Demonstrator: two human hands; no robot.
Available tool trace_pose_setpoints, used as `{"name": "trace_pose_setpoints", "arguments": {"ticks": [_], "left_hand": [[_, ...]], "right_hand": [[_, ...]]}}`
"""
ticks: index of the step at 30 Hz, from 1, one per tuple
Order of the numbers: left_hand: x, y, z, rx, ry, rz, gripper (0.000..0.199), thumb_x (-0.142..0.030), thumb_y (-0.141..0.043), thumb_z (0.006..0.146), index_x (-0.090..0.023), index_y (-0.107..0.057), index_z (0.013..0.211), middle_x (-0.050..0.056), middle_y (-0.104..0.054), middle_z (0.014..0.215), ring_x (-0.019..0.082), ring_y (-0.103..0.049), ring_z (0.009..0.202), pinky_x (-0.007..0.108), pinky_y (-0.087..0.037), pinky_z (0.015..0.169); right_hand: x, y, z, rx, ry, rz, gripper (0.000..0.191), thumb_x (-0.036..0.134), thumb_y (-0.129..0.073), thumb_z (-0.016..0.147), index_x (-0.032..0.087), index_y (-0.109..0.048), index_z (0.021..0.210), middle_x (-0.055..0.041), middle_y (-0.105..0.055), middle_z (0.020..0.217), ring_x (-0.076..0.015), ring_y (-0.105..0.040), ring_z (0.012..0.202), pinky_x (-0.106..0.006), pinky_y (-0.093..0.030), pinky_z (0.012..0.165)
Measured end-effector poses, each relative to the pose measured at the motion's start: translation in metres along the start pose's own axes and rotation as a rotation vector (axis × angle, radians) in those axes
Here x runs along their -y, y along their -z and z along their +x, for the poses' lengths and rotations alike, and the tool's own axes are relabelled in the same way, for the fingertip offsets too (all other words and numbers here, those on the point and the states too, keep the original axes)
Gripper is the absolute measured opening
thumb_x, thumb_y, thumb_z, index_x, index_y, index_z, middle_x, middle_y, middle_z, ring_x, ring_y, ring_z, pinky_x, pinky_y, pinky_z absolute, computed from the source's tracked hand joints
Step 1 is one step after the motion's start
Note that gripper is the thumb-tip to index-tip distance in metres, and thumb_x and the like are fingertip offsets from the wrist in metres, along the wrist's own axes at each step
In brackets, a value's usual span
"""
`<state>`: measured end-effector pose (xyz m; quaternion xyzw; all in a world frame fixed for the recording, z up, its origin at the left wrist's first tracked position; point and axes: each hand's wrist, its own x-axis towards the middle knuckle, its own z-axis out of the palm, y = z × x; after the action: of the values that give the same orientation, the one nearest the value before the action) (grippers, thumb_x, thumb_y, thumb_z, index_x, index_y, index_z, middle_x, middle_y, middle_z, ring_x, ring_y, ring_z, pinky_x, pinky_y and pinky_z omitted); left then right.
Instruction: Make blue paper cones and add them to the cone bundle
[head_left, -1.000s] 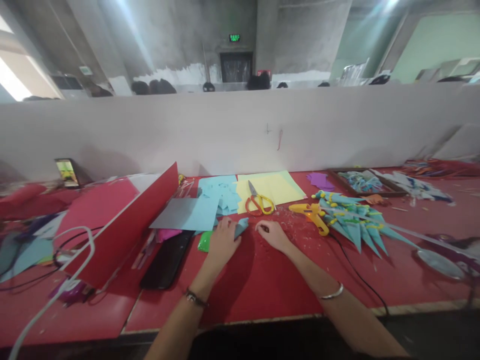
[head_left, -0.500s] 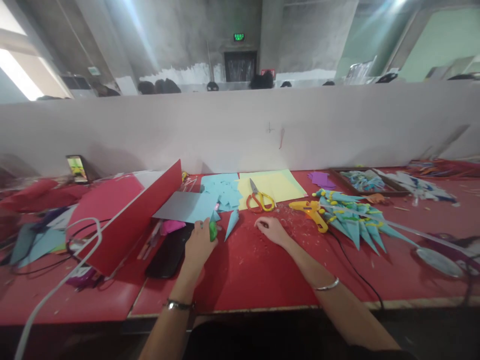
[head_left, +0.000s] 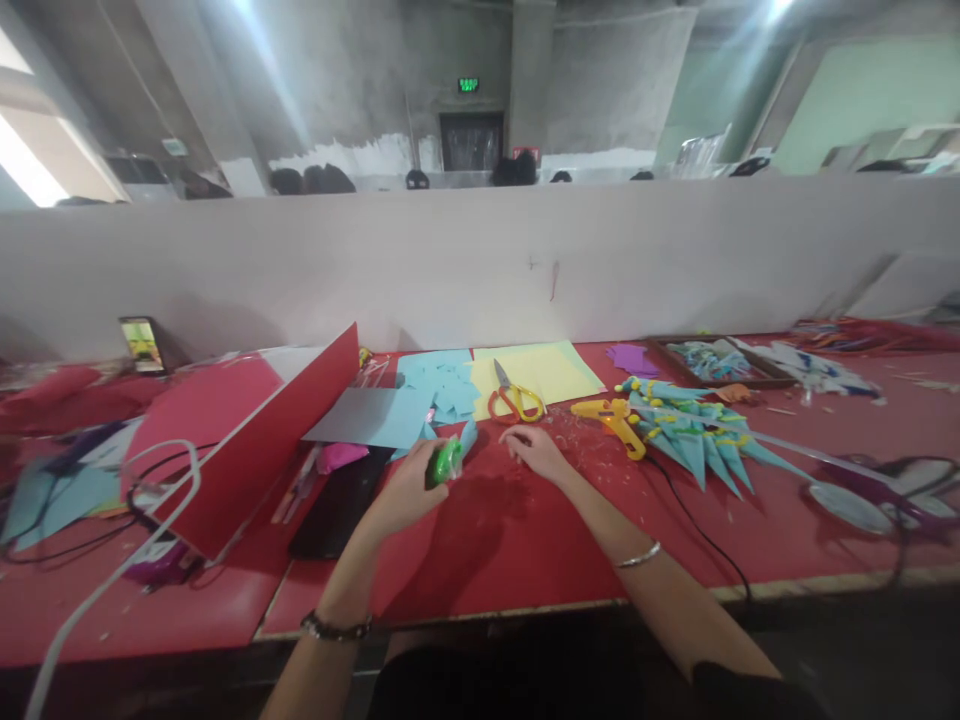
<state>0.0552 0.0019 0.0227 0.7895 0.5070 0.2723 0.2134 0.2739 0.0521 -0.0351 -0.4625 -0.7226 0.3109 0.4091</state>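
My left hand (head_left: 412,485) is closed around a small green object (head_left: 448,460) in clear wrapping, raised a little over the red table. Behind it, a light blue paper cone (head_left: 469,437) is partly hidden. My right hand (head_left: 534,450) hovers to the right with curled fingers; whether something small is between them cannot be made out. Orange-and-yellow-handled scissors (head_left: 514,393) lie just beyond it on pale yellow paper (head_left: 566,366). A yellow glue gun (head_left: 615,420) lies right of my right hand, beside a cluster of blue paper cones with yellow tips (head_left: 694,435).
Cut blue paper (head_left: 439,375) lies behind my left hand, a black phone (head_left: 337,515) left of it. A red board (head_left: 281,440) leans at the left. Purple paper (head_left: 631,359) and a tray (head_left: 772,380) are back right. A white partition (head_left: 375,260) crosses behind the table.
My left hand has lifted and turned, bringing the green object nearer to my right hand and in front of the blue cone. My right hand's fingers have shifted slightly. The view has moved a little.
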Motion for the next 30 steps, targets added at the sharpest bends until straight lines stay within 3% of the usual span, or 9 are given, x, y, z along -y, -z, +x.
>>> {"name": "trace_pose_setpoints", "arguments": {"ticks": [3, 6, 12, 17, 24, 30], "left_hand": [[-0.002, -0.007, 0.021, -0.082, -0.082, 0.071, 0.035, -0.015, -0.044, 0.065, -0.017, -0.045, 0.1, 0.006, -0.055, 0.095, 0.018, -0.051, 0.091, 0.032, -0.039, 0.082], [0.001, -0.017, 0.043, -0.067, -0.092, 0.126, 0.031, -0.017, -0.045, 0.065, -0.017, -0.041, 0.095, 0.004, -0.054, 0.084, 0.018, -0.052, 0.078, 0.03, -0.041, 0.069], [0.015, -0.049, 0.056, -0.101, -0.065, 0.142, 0.018, -0.023, -0.042, 0.075, -0.018, -0.039, 0.092, 0.004, -0.055, 0.079, 0.018, -0.055, 0.074, 0.028, -0.039, 0.063], [0.024, -0.06, 0.051, -0.119, -0.047, 0.229, 0.023, -0.028, -0.047, 0.075, -0.016, -0.044, 0.094, 0.008, -0.06, 0.085, 0.022, -0.057, 0.08, 0.03, -0.039, 0.064], [0.022, -0.059, 0.049, -0.138, -0.067, 0.231, 0.024, -0.028, -0.047, 0.076, -0.016, -0.046, 0.096, 0.008, -0.062, 0.083, 0.022, -0.058, 0.078, 0.028, -0.039, 0.062], [0.022, -0.059, 0.047, -0.058, 0.012, 0.279, 0.019, -0.027, -0.048, 0.075, -0.019, -0.047, 0.092, 0.005, -0.062, 0.081, 0.02, -0.059, 0.075, 0.025, -0.038, 0.058]], "right_hand": [[0.024, -0.003, 0.008, 0.009, 0.065, 0.165, 0.023, 0.029, -0.04, 0.079, 0.016, -0.056, 0.089, 0.0004, -0.057, 0.068, -0.0086, -0.052, 0.056, -0.021, -0.043, 0.056], [0.038, -0.011, 0.016, 0.051, 0.14, 0.338, 0.022, 0.03, -0.051, 0.074, 0.019, -0.054, 0.094, -0.0014, -0.059, 0.082, -0.0114, -0.056, 0.075, -0.024, -0.045, 0.069], [0.019, -0.029, 0.018, -0.071, 0.068, 0.494, 0.022, 0.028, -0.054, 0.07, 0.019, -0.051, 0.09, -0.0021, -0.059, 0.082, -0.0131, -0.057, 0.077, -0.027, -0.046, 0.073], [0.011, -0.034, 0.01, -0.009, 0.061, 0.47, 0.025, 0.023, -0.058, 0.068, 0.019, -0.05, 0.092, -0.0017, -0.059, 0.084, -0.0134, -0.057, 0.08, -0.027, -0.045, 0.073], [0.018, -0.035, 0.006, -0.059, 0.065, 0.418, 0.025, 0.021, -0.051, 0.073, 0.018, -0.056, 0.097, -0.0038, -0.061, 0.088, -0.0136, -0.057, 0.08, -0.027, -0.046, 0.073], [0.015, -0.034, 0.005, -0.067, 0.054, 0.25, 0.024, 0.02, -0.053, 0.069, 0.017, -0.058, 0.092, -0.0046, -0.063, 0.086, -0.0153, -0.058, 0.077, -0.029, -0.047, 0.07]]}}
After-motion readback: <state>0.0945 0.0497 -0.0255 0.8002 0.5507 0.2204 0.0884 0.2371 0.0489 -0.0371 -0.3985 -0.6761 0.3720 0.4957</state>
